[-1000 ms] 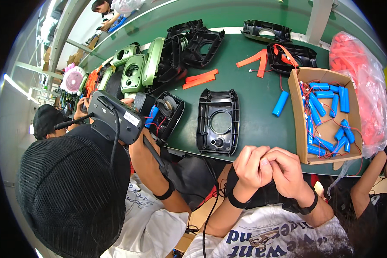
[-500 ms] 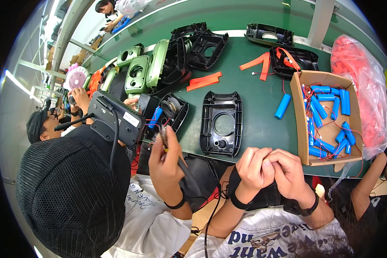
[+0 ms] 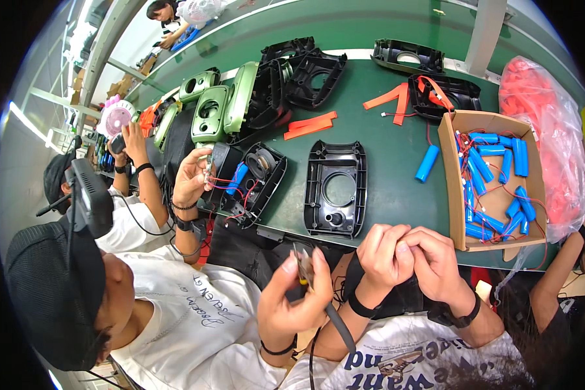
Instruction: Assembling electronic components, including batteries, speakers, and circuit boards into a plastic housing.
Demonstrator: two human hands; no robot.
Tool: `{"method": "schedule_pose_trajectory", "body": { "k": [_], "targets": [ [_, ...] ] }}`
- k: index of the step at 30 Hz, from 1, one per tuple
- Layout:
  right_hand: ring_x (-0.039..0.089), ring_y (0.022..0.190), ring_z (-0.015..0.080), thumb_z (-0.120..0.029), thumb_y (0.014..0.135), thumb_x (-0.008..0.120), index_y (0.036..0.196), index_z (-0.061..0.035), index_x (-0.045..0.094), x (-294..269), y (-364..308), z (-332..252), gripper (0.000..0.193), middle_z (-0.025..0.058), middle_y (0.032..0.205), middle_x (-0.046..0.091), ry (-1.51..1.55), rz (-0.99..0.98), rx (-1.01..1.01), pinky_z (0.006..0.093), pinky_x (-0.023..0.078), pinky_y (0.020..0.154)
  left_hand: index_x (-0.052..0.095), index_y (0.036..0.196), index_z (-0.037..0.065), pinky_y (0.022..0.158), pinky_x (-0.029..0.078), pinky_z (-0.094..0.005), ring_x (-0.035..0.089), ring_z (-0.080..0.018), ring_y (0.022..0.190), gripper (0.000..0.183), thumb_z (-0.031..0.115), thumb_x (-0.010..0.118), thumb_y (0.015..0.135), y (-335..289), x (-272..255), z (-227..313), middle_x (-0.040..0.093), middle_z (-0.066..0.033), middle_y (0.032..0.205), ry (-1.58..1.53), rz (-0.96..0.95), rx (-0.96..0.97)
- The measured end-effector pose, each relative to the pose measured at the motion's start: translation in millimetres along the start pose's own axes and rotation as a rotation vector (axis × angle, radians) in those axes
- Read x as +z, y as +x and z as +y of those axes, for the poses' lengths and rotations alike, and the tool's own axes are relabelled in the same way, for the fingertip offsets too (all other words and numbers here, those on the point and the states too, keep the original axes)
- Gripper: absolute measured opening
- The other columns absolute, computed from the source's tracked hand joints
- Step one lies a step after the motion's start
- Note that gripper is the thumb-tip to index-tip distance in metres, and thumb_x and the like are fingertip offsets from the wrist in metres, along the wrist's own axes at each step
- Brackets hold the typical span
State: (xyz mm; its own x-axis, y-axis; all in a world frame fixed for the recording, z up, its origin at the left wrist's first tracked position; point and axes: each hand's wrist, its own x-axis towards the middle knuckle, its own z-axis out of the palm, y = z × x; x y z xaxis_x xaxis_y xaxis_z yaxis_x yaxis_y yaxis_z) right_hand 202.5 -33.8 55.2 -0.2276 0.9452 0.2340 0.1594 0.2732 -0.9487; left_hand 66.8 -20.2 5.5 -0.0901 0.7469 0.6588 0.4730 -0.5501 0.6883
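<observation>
My left hand (image 3: 385, 257) and my right hand (image 3: 433, 261) meet above the table's front edge, fingers curled and pressed together. Whatever lies between the fingers, if anything, is hidden. Just beyond them a black plastic housing (image 3: 317, 207) lies open side up, with a round hole and a short post. To their right stands a cardboard box (image 3: 457, 188) of blue cylindrical batteries (image 3: 481, 162) with red and black wires. One loose blue battery (image 3: 427, 163) rests on the green table (image 3: 383, 162), left of the box.
At left, a co-worker's hand (image 3: 296, 292) grips a plier-like tool (image 3: 337, 325) close to my left forearm. A wired housing (image 3: 266, 175) sits before them. Orange strips (image 3: 311, 125), green shells (image 3: 209, 114), black housings (image 3: 315, 78) and a bag of red-orange pieces (image 3: 543, 143) lie around.
My hands stay in place. The co-worker has leaned back leftward, and their tool hand has come down toward my left forearm. Their other hand now shows, holding a small wired part beside the housing.
</observation>
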Motion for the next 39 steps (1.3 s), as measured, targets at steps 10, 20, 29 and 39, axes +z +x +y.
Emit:
{"method": "schedule_pose_trajectory", "body": {
  "k": [10, 20, 29, 39],
  "targets": [
    [0.067, 0.075, 0.0219, -0.022, 0.097, 0.077, 0.112, 0.0021, 0.067, 3.5, -34.7, -69.6, 0.031, 0.012, 0.092, 0.069, 0.233, -0.415, 0.089, 0.0326, 0.055, 0.069, 0.074, 0.094, -0.001, 0.06, 0.052, -0.0391, 0.063, -0.03, 0.066, 0.019, 0.013, 0.062, 0.089, -0.7, 0.4, 0.1, 0.062, -0.0138, 0.077, 0.046, 0.008, 0.052],
    [0.07, 0.077, 0.012, -0.025, 0.113, 0.055, 0.116, 0.0012, 0.065, 23.8, -36.3, -72.7, 0.028, 0.0058, 0.092, 0.073, 0.708, -0.785, 0.313, 0.0273, 0.056, 0.073, 0.073, 0.092, 0.001, 0.057, 0.049, -0.0402, 0.061, -0.03, 0.065, 0.018, 0.017, 0.064, 0.091, -0.1, 8.6, 0.3, 0.061, -0.0116, 0.077, 0.133, -0.003, 0.137],
    [0.065, 0.074, 0.0129, -0.025, 0.111, 0.06, 0.114, 0.0028, 0.066, -30.9, -37.8, -69.1, 0.028, 0.0087, 0.084, 0.071, 0.774, -0.441, 0.374, 0.0275, 0.049, 0.065, 0.071, 0.103, -0.002, 0.061, 0.054, -0.0426, 0.064, -0.0348, 0.063, 0.018, -0.003, 0.071, 0.085, 5.2, -3.1, 3.9, 0.067, -0.0158, 0.08, 0.009, 0.011, 0.054],
    [0.048, 0.057, 0.0134, -0.033, 0.114, 0.052, 0.125, 0.0121, 0.061, -53.2, -40.3, -33.4, 0.047, 0.0078, 0.068, 0.057, 1.042, -0.246, 0.25, 0.0304, 0.037, 0.055, 0.055, 0.132, -0.004, 0.056, 0.038, -0.0201, 0.055, -0.0069, 0.069, 0.048, 0.008, 0.072, 0.089, -12.1, -39.9, 21.3, 0.063, -0.0076, 0.093, -0.725, -0.179, -0.343]
  ]
}}
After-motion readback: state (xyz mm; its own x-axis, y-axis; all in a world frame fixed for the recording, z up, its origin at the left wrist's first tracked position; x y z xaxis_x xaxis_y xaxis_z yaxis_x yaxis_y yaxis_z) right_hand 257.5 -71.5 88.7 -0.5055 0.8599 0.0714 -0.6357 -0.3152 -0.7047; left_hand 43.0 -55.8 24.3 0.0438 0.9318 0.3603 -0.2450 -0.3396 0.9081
